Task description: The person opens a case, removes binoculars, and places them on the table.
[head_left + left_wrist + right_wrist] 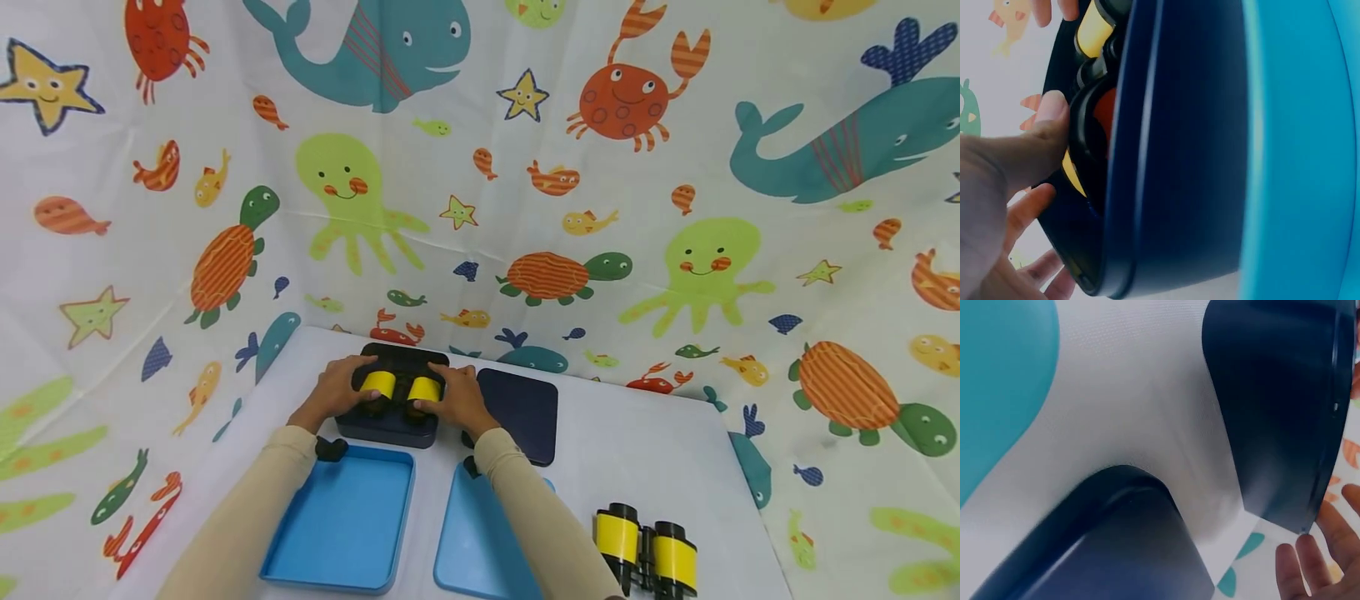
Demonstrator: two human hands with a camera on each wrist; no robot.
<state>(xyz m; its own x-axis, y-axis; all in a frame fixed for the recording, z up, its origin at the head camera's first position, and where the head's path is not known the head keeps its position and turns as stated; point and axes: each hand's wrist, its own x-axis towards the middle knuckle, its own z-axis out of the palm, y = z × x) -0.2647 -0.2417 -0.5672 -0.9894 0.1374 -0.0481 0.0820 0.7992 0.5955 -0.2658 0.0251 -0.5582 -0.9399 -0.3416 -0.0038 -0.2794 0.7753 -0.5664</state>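
Observation:
A pair of yellow and black binoculars (424, 389) sits inside a dark navy box (386, 435) at the back of the table. My left hand (337, 390) grips its left barrel, thumb on the near end and fingers toward the far side. On the other barrel my right hand (461, 398) has its thumb near the front and its index finger at the back. The left wrist view shows the left thumb (1050, 119) against the binoculars (1094, 31), just behind the box wall (1185, 156). In the right wrist view, right-hand fingers (1335, 528) appear beside the box (1279, 412).
A navy lid (519, 417) lies right of the navy box. Nearer stand a blue tray-like box (337, 521) and a light blue lid (483, 537), partly under the right forearm. A second pair of yellow and black binoculars (618, 537) is at front right. A sea-animal curtain (465, 317) borders the table.

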